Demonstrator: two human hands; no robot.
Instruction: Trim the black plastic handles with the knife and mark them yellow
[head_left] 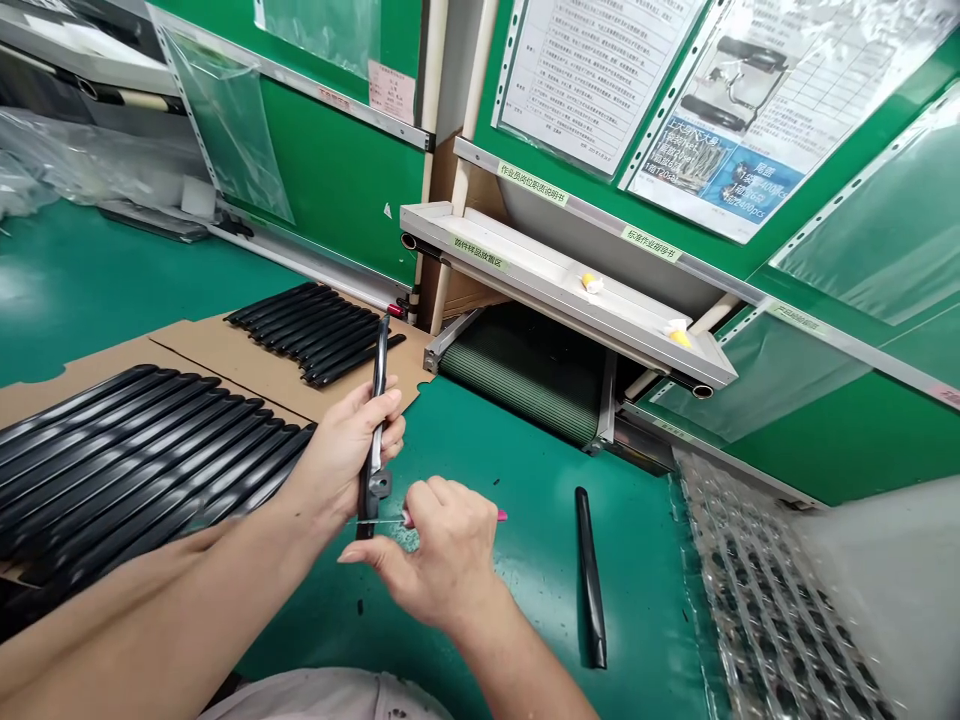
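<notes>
My left hand (352,450) is shut around a long black plastic bar (379,385), which stands nearly upright with a small metal bracket (379,485) at its lower end. My right hand (442,550) pinches a pink-handled trimming knife (499,516) low in front of the bar. The knife's thin metal blade (382,521) points left and reaches the bar's lower end. The fingers hide most of the knife's handle. A similar black bar (590,578) lies on the green mat to the right of my right hand, apart from both hands.
Rows of black bars lie in a slotted cardboard tray (225,365) left of my hands. Beyond it run a green conveyor belt (525,375) and a white shelf (562,290) holding yellow-and-white bits. Bubble wrap (765,590) lies at right; posted sheets (600,70) cover the green wall.
</notes>
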